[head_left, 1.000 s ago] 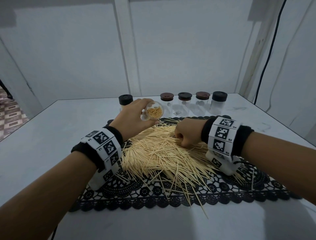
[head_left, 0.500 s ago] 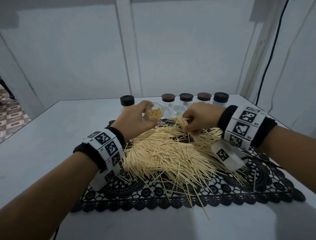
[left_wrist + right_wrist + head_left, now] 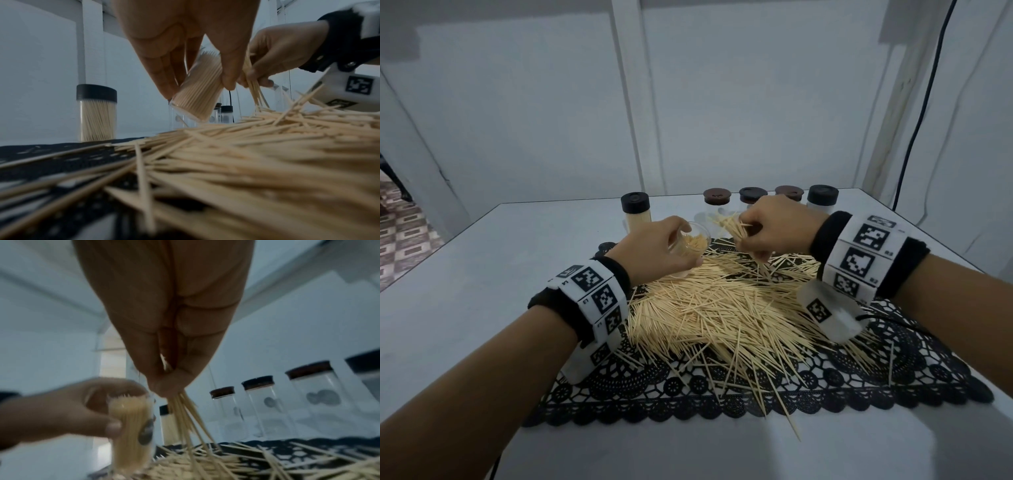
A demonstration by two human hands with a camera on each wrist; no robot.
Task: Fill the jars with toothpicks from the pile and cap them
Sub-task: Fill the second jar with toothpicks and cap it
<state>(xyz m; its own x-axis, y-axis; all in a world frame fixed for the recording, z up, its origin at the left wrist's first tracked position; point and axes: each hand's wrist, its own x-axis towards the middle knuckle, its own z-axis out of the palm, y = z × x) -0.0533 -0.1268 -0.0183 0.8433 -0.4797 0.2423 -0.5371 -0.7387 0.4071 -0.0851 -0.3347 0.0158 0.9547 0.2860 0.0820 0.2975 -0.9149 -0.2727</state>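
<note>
Right hand (image 3: 774, 229) lifted toothpicks (image 3: 729, 228), seemingly.

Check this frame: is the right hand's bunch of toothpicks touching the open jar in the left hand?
Cannot tell. In the head view the bunch sits just beside the jar rim; in both wrist views the left hand overlaps the spot, so neither contact nor gap shows.

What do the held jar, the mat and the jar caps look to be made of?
Held jar: clear, smooth, glass or plastic; toothpicks show through.
Mat: black openwork lace, fabric or vinyl.
Caps: some matte black, some brown, possibly wood-look; unclear.
</note>
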